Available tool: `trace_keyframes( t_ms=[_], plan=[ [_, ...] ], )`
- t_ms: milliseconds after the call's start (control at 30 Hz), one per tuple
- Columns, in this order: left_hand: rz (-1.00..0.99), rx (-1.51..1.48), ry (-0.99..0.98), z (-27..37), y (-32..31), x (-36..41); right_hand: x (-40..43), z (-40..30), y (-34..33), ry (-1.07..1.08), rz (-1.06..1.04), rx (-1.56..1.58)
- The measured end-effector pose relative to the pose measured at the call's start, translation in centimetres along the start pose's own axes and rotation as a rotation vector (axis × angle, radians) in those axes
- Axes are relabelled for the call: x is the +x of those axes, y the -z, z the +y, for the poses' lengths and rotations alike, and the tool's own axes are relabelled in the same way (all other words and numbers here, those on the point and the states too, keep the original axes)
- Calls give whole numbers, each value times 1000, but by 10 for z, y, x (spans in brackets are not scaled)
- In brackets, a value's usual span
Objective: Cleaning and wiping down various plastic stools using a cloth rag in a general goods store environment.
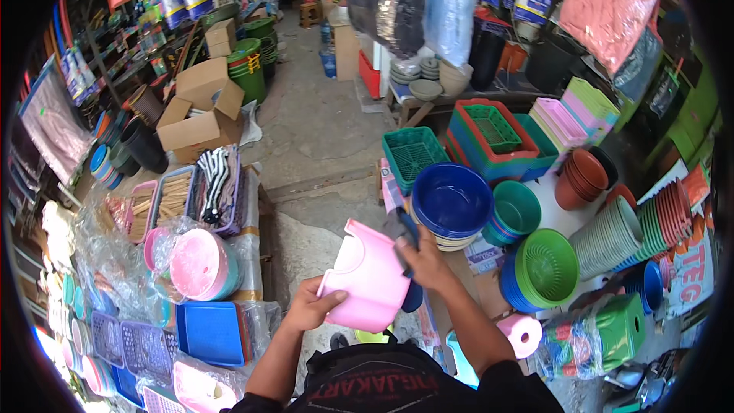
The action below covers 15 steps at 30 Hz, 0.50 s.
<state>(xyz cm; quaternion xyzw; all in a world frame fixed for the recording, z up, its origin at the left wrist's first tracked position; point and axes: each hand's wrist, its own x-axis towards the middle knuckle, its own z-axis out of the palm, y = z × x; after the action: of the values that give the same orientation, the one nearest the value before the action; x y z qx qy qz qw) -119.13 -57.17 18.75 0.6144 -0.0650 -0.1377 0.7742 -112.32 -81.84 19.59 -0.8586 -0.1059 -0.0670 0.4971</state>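
A pink plastic container point(370, 281) with a cut-out rim is tilted in front of my body. My left hand point(315, 304) grips its lower left edge, the thumb on the outer face. My right hand point(424, 255) holds a dark cloth point(400, 232) at the container's upper right side. Just right of that hand stands a stack of basins with a dark blue basin point(453, 198) on top. Whether the cloth touches the container is hard to tell.
On the left table are a pink round basin point(199, 264), a blue tray point(210, 332) and baskets. Green basins point(546, 269), stacked pots point(608, 229) and a green basket point(414, 155) stand at right. Wrapped goods hang overhead. An open cardboard box point(198, 129) stands by the concrete aisle point(309, 109).
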Motion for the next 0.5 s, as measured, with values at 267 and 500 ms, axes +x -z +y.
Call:
trace_keyframes(
  t_ms=[267, 500],
  plan=[
    [-153, -371, -98, -4, 22, 2, 14, -18, 35, -72, -588, 445],
    [-74, -565, -197, -21, 17, 13, 8, 13, 43, -257, -660, 871]
  ],
)
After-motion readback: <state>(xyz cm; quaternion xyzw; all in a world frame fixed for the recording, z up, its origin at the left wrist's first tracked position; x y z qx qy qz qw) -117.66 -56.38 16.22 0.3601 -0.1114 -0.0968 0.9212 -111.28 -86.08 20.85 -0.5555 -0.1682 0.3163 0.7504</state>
